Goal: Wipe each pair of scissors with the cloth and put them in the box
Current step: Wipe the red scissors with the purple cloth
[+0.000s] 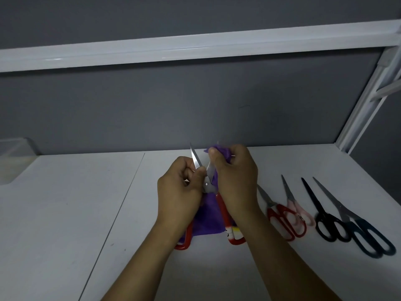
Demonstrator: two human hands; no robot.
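- Two bare forearms (141, 268) are seen reaching in from the lower edge, with the left hand (180, 187) and the right hand (235, 181) held close together above the table.
- One blade of the open red-handled scissors (207, 185) is pinched in the curled fingers of the left hand. The purple cloth (208, 218) is gripped by the right hand and bunched round the other blade. Its loose end is hung down between the red handles.
- The white table (65, 213) is crossed by a thin seam (121, 209) that runs from the near edge to the wall.
- A grey wall (195, 105) is set behind the table. A white rail (195, 48) is fixed across it, and a white frame (358, 114) is slanted at the right.
- A clear box (13, 161) is placed at the far left of the table by the wall, well apart from the hands. Its contents cannot be made out.
- Four closed pairs are laid in a row right of the hands, tips toward the wall: small red scissors (280, 216), pink scissors (298, 208), black scissors (323, 218) and dark blue scissors (358, 224).
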